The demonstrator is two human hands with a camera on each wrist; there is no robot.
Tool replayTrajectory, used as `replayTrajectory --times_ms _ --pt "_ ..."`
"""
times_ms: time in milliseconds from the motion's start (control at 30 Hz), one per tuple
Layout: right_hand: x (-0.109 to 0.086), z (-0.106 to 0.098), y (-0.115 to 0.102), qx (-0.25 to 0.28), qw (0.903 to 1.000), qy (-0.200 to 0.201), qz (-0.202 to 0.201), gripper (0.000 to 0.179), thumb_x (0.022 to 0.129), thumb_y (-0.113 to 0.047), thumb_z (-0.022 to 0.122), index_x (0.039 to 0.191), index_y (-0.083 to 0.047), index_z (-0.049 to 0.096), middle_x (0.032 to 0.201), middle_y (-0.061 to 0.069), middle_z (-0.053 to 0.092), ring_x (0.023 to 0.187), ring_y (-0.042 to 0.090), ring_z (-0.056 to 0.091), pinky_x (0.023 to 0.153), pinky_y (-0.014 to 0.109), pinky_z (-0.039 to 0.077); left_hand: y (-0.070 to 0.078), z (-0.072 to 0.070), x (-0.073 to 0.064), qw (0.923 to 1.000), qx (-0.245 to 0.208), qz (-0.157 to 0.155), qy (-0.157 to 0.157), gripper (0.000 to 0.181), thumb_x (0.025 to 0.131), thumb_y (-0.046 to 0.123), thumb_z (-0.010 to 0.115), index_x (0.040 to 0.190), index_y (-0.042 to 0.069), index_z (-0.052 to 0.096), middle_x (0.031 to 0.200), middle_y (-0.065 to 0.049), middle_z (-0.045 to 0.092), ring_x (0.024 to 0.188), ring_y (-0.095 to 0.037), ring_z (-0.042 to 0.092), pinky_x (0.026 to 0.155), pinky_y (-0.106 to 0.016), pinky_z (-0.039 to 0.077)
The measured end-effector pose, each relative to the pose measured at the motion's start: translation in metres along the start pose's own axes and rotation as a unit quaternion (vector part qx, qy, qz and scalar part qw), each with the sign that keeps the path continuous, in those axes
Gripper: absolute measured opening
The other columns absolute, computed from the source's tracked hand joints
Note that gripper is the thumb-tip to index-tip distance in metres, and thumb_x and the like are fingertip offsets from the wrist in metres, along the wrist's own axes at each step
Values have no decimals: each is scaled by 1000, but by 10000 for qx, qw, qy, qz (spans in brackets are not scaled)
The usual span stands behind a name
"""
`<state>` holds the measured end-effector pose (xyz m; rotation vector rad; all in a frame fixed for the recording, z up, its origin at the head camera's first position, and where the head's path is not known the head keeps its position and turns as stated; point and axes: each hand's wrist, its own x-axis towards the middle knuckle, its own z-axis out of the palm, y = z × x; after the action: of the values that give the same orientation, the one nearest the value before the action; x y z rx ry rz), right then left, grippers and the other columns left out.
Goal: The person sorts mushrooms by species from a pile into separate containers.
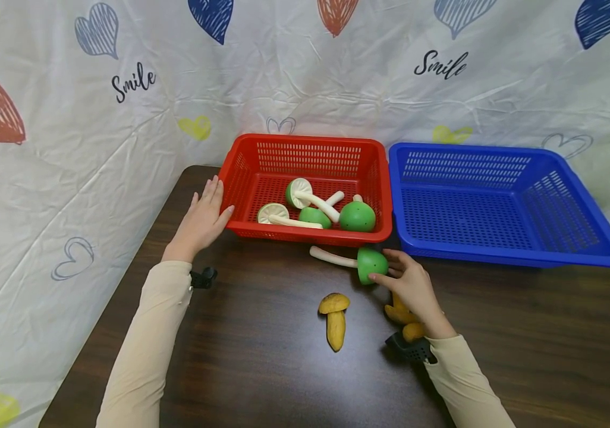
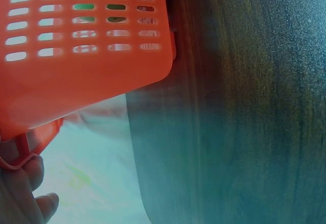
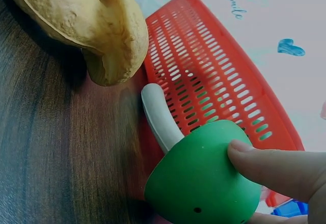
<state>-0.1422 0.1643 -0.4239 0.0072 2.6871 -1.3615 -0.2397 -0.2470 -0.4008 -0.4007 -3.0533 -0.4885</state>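
While a white cloth (image 1: pixel 310 71) printed with hearts hangs beyond both hands, a dark table (image 1: pixel 262 380) spreads beneath them. Ahead and right of the right hand (image 1: pixel 411 288) sits a blue basket (image 1: pixel 503 255); ahead and left of it, a red basket (image 1: pixel 305 234) containing four green-capped mushrooms (image 1: pixel 357 217). The left hand (image 1: pixel 200 219) rests against that basket's left side, fingers extended, with no visible grip. The right hand, partly closed, pinches a green mushroom (image 1: pixel 371 266) by its cap, the pale stem pointing left, just outside the red basket. Left of this hand, toward the wearer, lies a yellow mushroom (image 1: pixel 335 324); more yellow pieces (image 1: pixel 398 314) sit under the wrist, too covered to count.

The step appears to be grasping the green mushroom; the next move probably calls for a steady lift over the red rim. Only the head view shows the baskets' insides fully; the left wrist view alone shows fingers beneath the red rim.
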Motion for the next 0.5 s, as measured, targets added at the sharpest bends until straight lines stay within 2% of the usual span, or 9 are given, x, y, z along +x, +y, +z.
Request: replayTrajectory --times_ms 500 --pt "1 0 5 197 9996 -145 -171 64 80 -21 77 132 4 49 124 28 55 111 39 57 87 47 49 0 0 -1 10000 -26 -19 -22 70 100 38 34 148 -7 9 156 -19 3 143 -30 1 112 -55 6"
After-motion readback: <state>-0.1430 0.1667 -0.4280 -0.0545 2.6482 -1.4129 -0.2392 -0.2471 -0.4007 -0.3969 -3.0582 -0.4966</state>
